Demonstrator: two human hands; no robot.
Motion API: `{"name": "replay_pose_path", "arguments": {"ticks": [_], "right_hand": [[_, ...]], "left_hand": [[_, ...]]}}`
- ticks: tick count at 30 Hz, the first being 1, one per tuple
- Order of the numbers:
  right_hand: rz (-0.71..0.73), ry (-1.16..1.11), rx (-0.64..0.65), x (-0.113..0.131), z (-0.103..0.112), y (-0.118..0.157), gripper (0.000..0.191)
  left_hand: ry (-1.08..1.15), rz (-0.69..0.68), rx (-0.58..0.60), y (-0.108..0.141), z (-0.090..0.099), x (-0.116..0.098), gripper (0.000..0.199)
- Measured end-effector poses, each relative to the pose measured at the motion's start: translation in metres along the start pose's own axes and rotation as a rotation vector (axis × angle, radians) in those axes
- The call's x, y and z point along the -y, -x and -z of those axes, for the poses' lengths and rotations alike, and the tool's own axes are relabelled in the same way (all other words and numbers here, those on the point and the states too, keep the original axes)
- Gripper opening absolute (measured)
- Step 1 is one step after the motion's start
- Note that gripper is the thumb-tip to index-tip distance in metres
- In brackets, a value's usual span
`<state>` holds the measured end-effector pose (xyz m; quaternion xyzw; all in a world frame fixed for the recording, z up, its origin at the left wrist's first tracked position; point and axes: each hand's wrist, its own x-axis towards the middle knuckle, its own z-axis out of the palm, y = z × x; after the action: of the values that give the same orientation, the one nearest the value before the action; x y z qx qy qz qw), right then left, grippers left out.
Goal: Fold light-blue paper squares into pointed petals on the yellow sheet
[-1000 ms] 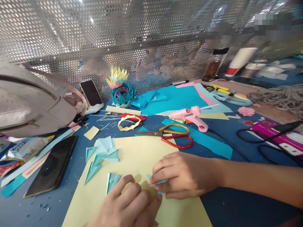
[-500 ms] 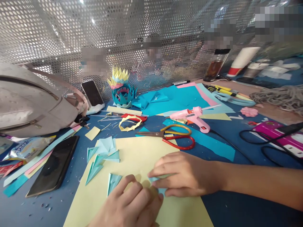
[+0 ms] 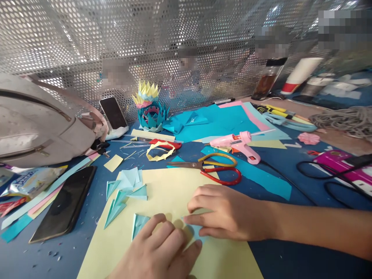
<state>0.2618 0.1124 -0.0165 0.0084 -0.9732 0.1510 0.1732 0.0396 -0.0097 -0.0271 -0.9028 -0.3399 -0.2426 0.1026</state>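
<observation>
A small piece of light blue paper [image 3: 196, 231] lies on a pale yellow sheet [image 3: 168, 182], partly covered by my fingers. My right hand [image 3: 225, 213] comes in from the right, its bent fingertips pinning that paper down. My left hand [image 3: 162, 246] is closed with curled fingers, and its thumb rests at the paper's lower edge; its fingertips are partly hidden. Just beyond my left knuckles lies a folded light blue triangle [image 3: 139, 224]. More folded light blue pieces [image 3: 128, 186] are grouped at the sheet's upper left.
Scissors [image 3: 203, 165] with yellow and red handles lie across the sheet's top edge. Behind them are a pink glue gun [image 3: 236, 143], a yellow paper ring [image 3: 161, 151] and a pointed paper model [image 3: 152, 116]. A phone [image 3: 65, 205] lies left; a power strip [image 3: 343, 162] sits right.
My fingers have shifted slightly on the light blue paper, and more of it shows between my hands. The left thumb has spread a little from the fingers.
</observation>
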Motion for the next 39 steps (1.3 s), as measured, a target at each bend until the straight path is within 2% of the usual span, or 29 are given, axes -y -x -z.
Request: {"name": "replay_pose_path", "arguments": {"ticks": [8, 12, 17, 20, 22, 28, 30, 34, 36, 39], "right_hand": [[0.034, 0.043, -0.031, 0.0, -0.003, 0.001, 0.04], [0.029, 0.075, -0.006, 0.0, -0.003, 0.0, 0.034], [0.028, 0.042, -0.01, -0.002, 0.0, 0.001, 0.038], [0.032, 0.003, -0.057, -0.004, 0.001, 0.003, 0.038], [0.038, -0.002, -0.065, -0.005, 0.002, 0.004, 0.036], [0.077, 0.093, 0.017, -0.005, 0.007, 0.002, 0.031], [0.092, 0.117, 0.03, -0.005, 0.009, 0.002, 0.033], [0.13, 0.105, 0.042, -0.007, 0.013, 0.001, 0.034], [0.124, 0.084, 0.078, -0.006, 0.016, -0.001, 0.033], [0.103, 0.053, 0.106, -0.005, 0.02, -0.003, 0.032]], "left_hand": [[0.006, -0.01, 0.016, -0.001, 0.004, -0.001, 0.035], [-0.002, -0.019, 0.028, 0.0, 0.003, -0.001, 0.026], [-0.038, 0.081, -0.145, 0.007, -0.016, -0.008, 0.034], [-0.036, 0.096, -0.182, 0.009, -0.022, -0.011, 0.037], [-0.052, 0.079, -0.172, 0.008, -0.018, -0.011, 0.039], [-0.082, -0.009, -0.025, -0.001, 0.001, -0.005, 0.038], [-0.067, 0.007, -0.049, 0.0, -0.002, -0.005, 0.041], [-0.039, 0.07, -0.182, 0.005, -0.017, -0.009, 0.042], [-0.029, 0.056, -0.162, 0.007, -0.02, -0.01, 0.04], [-0.025, 0.046, -0.142, 0.005, -0.016, -0.008, 0.038]]}}
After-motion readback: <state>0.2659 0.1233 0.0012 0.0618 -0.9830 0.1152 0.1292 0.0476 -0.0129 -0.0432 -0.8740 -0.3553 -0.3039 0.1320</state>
